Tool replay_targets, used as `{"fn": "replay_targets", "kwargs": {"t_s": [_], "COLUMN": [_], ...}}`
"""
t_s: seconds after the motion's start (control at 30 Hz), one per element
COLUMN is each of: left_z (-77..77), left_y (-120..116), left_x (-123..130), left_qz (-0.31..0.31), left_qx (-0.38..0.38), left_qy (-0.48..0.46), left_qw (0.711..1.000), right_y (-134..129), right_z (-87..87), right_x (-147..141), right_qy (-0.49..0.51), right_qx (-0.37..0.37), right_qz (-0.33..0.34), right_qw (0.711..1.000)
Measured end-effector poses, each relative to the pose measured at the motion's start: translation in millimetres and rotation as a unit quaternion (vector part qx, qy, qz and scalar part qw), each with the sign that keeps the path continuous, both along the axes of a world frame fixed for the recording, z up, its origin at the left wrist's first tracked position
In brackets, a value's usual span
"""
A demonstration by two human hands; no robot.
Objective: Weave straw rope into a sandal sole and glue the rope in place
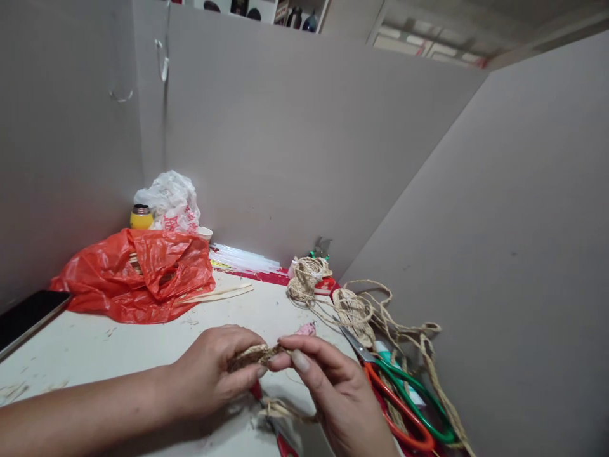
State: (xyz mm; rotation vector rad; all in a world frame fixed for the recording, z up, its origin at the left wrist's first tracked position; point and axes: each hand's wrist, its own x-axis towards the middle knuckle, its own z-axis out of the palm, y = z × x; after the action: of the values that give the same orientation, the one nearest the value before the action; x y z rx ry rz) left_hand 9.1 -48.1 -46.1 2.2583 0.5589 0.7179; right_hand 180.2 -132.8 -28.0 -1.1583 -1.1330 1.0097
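Note:
Above the white table [257,304], my left hand [216,365] pinches a small braided straw piece [248,358] between thumb and fingers. The fingertips of my right hand [328,381] close on the right end of the same piece, near the view's bottom centre. Loose straw strands [285,409] hang below my hands, and a red-handled tool [284,444] lies under them, partly hidden. To the right of my right hand lie scissors with green [423,393] and orange handles [399,416].
A red plastic bag [109,273] and a phone [31,317] are at the left. Behind stand a yellow jar [141,218] and a white bag [171,197]. Straw cord coils [304,279] lie at the right, before grey partitions [295,127].

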Motion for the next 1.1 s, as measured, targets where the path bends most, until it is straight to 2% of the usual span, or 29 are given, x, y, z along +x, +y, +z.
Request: {"fn": "replay_targets", "kwargs": {"t_s": [0.13, 0.27, 0.5, 0.67, 0.83, 1.1], "left_z": [-5.0, -7.0, -9.9, -8.0, -6.8, -9.6], "left_y": [2, 4, 6, 9, 10, 11], "left_x": [2, 2, 1, 1, 2, 2], "left_qz": [0.014, 0.02, 0.03, 0.047, 0.067, 0.089], "left_qx": [0.013, -0.013, -0.175, -0.261, -0.281, -0.266], "left_qy": [-0.007, -0.021, -0.083, -0.14, -0.16, -0.163], "left_qw": [1.0, 1.0, 0.981, 0.954, 0.944, 0.946], "right_y": [0, 1, 0, 4, 7, 2], "right_z": [-2.9, -4.4, 0.5, -15.8, -32.6, -33.5], "right_x": [3, 4, -7, -14, -21, -24], "right_qy": [-0.052, -0.034, 0.117, 0.177, 0.175, 0.157], "right_qx": [0.002, -0.007, -0.024, -0.07, -0.124, -0.161], "right_qz": [-0.015, -0.004, 0.05, 0.07, 0.084, 0.135], "right_qw": [0.999, 0.999, 0.992, 0.979, 0.973, 0.965]}}
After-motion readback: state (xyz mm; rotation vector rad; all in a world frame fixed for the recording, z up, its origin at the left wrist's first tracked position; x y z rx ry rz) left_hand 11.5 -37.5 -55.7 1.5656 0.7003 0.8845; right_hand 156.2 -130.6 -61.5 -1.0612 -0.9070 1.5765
